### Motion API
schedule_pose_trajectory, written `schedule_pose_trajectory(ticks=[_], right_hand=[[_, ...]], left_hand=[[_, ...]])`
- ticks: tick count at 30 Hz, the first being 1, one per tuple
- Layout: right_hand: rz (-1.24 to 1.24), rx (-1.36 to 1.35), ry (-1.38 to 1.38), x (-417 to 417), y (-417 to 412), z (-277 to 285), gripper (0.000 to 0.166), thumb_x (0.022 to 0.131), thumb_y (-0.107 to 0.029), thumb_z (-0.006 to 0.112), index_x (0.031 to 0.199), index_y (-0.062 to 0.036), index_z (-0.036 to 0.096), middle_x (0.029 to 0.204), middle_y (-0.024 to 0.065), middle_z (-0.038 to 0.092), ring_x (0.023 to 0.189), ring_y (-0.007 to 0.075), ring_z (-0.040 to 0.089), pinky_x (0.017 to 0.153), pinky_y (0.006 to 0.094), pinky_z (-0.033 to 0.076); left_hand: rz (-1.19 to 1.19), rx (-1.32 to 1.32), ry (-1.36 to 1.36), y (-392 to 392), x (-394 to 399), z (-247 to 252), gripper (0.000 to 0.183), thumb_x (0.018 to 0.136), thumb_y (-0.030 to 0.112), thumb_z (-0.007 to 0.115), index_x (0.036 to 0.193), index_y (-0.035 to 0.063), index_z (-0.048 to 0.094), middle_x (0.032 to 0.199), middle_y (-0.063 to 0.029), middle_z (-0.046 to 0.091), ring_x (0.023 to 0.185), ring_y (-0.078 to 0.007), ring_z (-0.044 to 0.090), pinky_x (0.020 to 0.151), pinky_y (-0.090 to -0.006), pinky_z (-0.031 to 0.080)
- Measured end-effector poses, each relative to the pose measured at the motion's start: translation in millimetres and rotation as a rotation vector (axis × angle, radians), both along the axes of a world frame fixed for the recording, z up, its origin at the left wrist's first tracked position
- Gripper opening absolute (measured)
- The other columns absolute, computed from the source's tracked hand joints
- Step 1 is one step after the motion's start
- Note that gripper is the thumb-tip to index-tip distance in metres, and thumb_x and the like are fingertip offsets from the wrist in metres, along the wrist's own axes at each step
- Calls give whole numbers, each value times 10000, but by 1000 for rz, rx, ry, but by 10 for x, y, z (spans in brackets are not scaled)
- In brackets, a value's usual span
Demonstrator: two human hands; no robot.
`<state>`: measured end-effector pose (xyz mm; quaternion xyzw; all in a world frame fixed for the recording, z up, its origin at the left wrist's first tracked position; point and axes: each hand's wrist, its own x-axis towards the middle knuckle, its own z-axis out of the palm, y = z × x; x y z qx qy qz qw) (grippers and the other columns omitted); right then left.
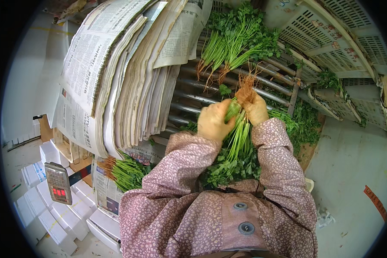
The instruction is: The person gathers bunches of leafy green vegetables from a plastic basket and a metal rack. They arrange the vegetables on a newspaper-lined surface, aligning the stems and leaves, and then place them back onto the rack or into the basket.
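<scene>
A bunch of leafy greens [241, 137], coriander or slim celery by its look, hangs before my chest, brown roots [246, 85] up and leaves down. My right hand [257, 109] grips it just below the roots. From the other side, my left hand [213, 121] pinches green stems at the top of the bunch; motion blurs what lies between thumb and fingers. Beyond my hands, more rooted greens [233, 42] lie on a rack of metal bars [193, 96], with their roots towards me. One loose leaf [225, 90] sits on the bars.
A thick newspaper stack [129, 74] drapes over the left side. Below it, another bunch [125, 172] lies on newspaper beside a digital scale display [58, 183] lit red. White boxes [58, 222] fill the lower left. Plastic crates [335, 42] stand at right, near heaped greens [304, 122].
</scene>
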<state>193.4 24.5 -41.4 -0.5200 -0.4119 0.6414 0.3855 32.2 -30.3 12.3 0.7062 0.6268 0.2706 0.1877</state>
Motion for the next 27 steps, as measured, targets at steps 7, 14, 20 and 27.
schedule_pose_trajectory(ticks=[7,14,20,27], right_hand=[[57,1,-291,88,53,407,278,919,-254,625,1089,-34,619,851,16,628,768,136,573,738,291,472],[-155,24,-140,606,-143,660,174,916,-183,603,997,-29,620,854,32,601,796,156,565,785,300,470],[-402,238,-90,1719,-615,886,229,897,-195,613,1062,-38,591,947,54,610,787,143,590,683,274,516],[-689,367,140,4017,-1827,1385,369,970,-251,507,1228,12,518,1110,112,591,929,198,610,808,325,526]], left_hand=[[415,-466,-1172,140,-473,77,648,808,79,732,1362,-31,415,1202,-107,590,1002,-196,614,909,-311,494],[344,-457,-1576,30,-1006,-44,621,859,210,661,1399,53,397,864,1,573,746,-107,552,657,-253,479],[332,-503,-1792,193,-860,-116,561,886,194,618,1389,76,401,873,-6,553,729,-115,538,629,-262,489],[555,-600,-1508,597,-62,155,409,865,227,643,1245,99,560,908,-2,597,755,-131,577,634,-288,511]])
